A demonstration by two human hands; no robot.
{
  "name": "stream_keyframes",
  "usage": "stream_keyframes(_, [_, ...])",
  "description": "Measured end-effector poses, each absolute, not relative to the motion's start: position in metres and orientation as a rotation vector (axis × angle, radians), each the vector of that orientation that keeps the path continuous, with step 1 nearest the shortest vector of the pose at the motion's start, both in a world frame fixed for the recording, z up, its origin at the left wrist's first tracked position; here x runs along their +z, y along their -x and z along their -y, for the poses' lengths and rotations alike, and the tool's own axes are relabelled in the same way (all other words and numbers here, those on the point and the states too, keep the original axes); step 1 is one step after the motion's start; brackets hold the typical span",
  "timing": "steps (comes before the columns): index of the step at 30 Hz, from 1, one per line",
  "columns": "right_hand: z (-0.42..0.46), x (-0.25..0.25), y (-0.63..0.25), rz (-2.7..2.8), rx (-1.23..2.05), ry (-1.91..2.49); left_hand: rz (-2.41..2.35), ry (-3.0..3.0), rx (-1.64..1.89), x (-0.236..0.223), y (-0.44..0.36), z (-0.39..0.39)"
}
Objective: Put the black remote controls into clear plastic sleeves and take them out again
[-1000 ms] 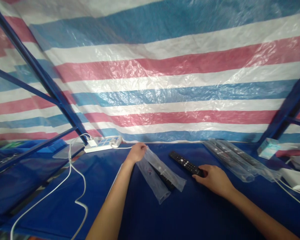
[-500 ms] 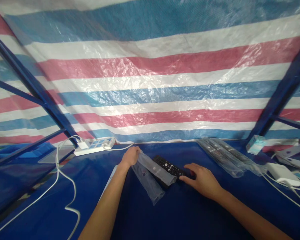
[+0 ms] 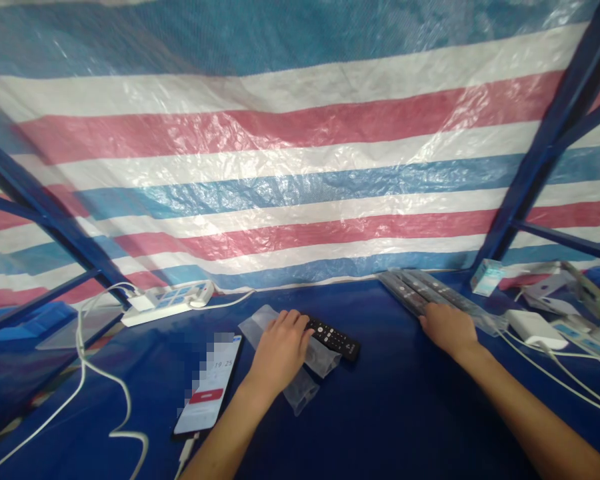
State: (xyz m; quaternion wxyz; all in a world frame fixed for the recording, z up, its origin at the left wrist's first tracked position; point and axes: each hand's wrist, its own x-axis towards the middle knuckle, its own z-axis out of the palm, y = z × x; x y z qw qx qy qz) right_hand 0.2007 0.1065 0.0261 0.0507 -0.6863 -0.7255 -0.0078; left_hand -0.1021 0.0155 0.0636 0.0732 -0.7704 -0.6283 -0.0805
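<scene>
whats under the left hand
The left hand lies over clear plastic sleeves, whose ends stick out around it. A black remote shows beside the fingers. Whatever is directly beneath the palm is covered, so I can't tell if another remote is there.

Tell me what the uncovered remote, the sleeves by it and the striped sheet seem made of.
The remote: probably hard plastic, matte black, showing little glare. The sleeves: thin plastic film, cloudy, see-through and wrinkled. The striped sheet: likely woven plastic, glossy, with creased highlights.

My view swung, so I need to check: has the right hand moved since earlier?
Yes, the right hand moved right and farther back, toward the small box, to the bagged remotes.
</scene>
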Motion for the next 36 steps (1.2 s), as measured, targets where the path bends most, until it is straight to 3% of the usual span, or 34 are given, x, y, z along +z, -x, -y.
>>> stream_keyframes(6, [-0.096,0.037,-0.184,2.440,0.042,2.037,1.881,2.430,-0.182,0.062,0.084,-0.021])
stream_keyframes(12, [-0.085,0.032,-0.172,2.577,0.293,1.572,1.910,2.500,-0.185,0.065,0.070,-0.048])
stream_keyframes(17, [-0.076,0.026,-0.155,2.501,0.529,1.265,2.216,2.338,-0.245,0.055,0.063,-0.098])
stream_keyframes(26, [-0.087,0.030,-0.174,2.291,0.413,1.307,2.503,2.314,-0.307,0.031,0.068,-0.157])
stream_keyframes(36, [-0.087,0.035,-0.177,2.313,0.381,1.345,2.371,2.309,-0.341,0.035,0.066,-0.151])
